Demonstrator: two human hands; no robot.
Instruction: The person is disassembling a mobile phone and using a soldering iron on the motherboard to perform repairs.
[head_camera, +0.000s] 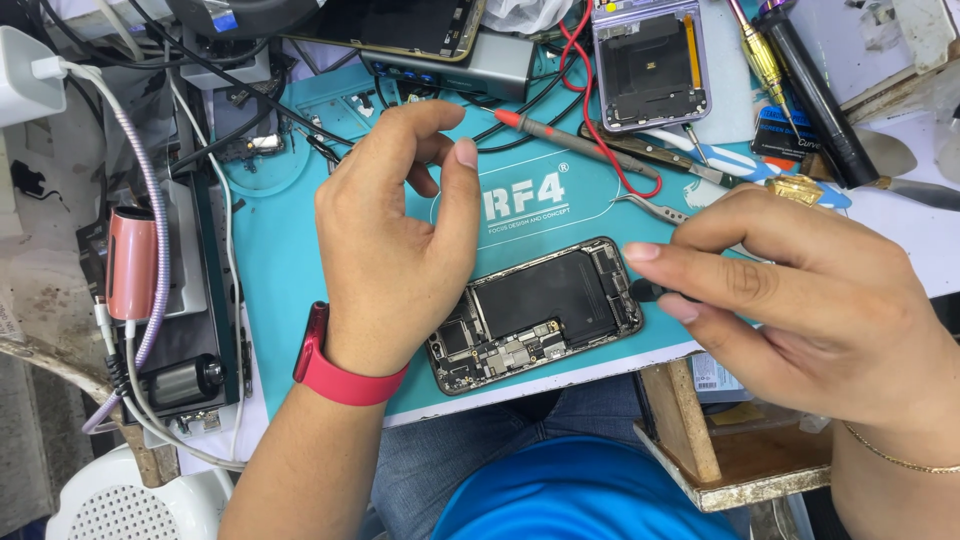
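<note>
Teal repair mat (300, 260) | opened phone (537, 312) lies diagonally between my hands | right hand (820, 300) pinches a black tool (650, 291) at phone's right edge, nearer | left hand (395, 230) hovers loosely curled, holding nothing

This is looking like a phone repair workshop. A teal repair mat (290, 250) is covering the bench (930, 240), and an opened phone (535, 312) is lying on it with its boards and battery showing. Multimeter probes (575, 135), tweezers (650, 208), screwdrivers (760, 55) and tangled cables (150, 190) are crowding the edges, and a second dismantled device (650, 62) is sitting at the back.
</note>
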